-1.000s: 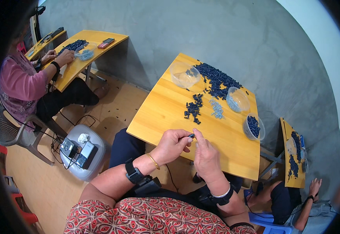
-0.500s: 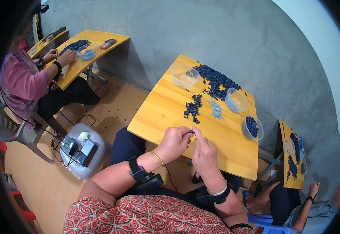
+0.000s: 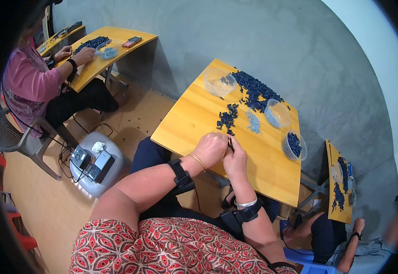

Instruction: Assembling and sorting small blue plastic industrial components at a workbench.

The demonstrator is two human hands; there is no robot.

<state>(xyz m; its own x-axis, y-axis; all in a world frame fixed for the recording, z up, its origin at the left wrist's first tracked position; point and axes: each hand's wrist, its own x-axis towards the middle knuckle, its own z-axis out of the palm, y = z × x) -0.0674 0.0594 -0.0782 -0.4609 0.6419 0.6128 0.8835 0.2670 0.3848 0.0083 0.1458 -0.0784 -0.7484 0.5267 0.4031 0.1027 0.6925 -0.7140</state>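
Above the near part of the yellow wooden table, my two hands meet just short of a loose group of small black tubular parts. My right hand is closed, pinching one small black part upright between thumb and fingers. Right beside it, my left hand is closed with the knuckles up; its fingertips are hidden, so I cannot make out what they hold. To the right of the black group lies a small heap of grey screw-like pieces.
A large black heap spreads along the far edge. Three clear plastic bowls stand around it: one nearly bare, one with grey pieces, one with black parts. People work at tables left and right. A grey stool holds devices and cables.
Both hands have moved slightly up the table toward the small black group. My left hand has turned knuckles up, and the black part in my right hand now stands more upright.
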